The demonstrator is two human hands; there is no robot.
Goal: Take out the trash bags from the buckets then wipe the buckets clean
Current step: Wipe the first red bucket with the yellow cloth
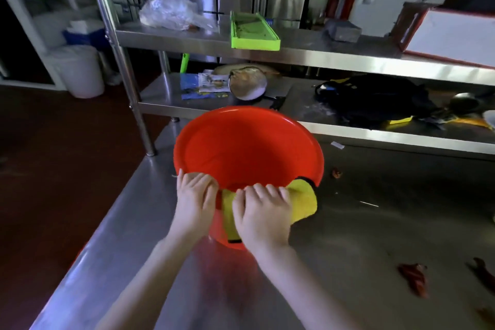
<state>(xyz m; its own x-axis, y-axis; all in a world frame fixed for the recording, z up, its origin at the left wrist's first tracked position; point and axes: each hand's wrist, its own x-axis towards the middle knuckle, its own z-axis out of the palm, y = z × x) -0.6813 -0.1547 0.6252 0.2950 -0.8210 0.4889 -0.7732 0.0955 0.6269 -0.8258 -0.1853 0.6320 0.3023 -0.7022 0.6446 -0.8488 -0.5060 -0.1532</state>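
A red bucket (241,147) stands on the steel table (361,236), tilted toward me so its empty inside shows. My left hand (197,201) grips the near rim at its left, fingers hooked over the edge. A yellow cloth (304,199) is draped over the near rim and hangs down the outer wall. My right hand (263,215) presses on the cloth at the rim, fingers curled over it. No trash bag is in the bucket.
A steel shelf rack (267,51) rises behind the bucket with a green tray (253,32), a clear plastic bag (171,12), a pan (247,84) and a dark bag (375,99). Red scraps (413,278) lie on the table at right. A white bin (77,69) stands on the floor at left.
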